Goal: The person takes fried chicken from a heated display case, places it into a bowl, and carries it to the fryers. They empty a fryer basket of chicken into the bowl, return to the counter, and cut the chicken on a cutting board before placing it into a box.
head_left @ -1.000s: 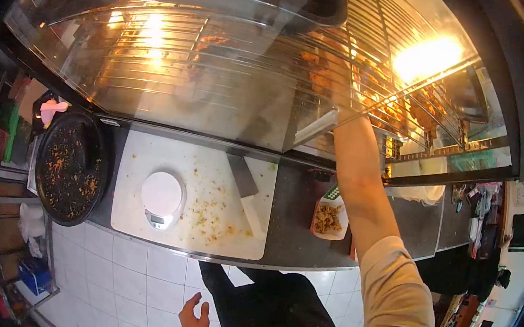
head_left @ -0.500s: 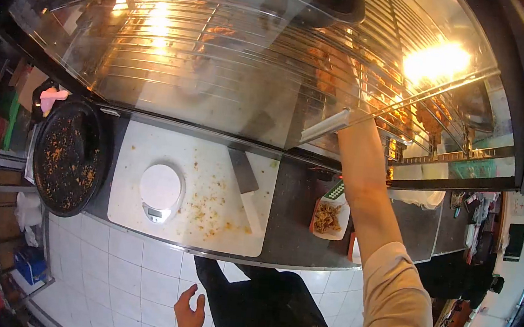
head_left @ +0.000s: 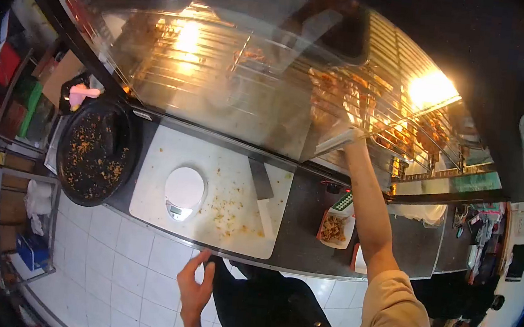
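Since a second ago the left hand (head_left: 195, 287) has risen from low over the white floor tiles to just under the counter's front edge, while the right hand (head_left: 345, 110) stays reached into the case.

The right hand sits inside the lit glass-fronted warming cabinet (head_left: 230, 106), past the edge of its sliding door. It is blurred by the glass, so I cannot tell whether its fingers are apart or closed. The golden-brown fried pieces (head_left: 329, 84) lie on the steel wire rack (head_left: 404, 83), just up and left of that hand. Their row runs from upper left to lower right along the rack. The right hand is far nearer to them. The left hand's fingers are loosely curled on nothing, below the white plastic cutting board (head_left: 218, 213).
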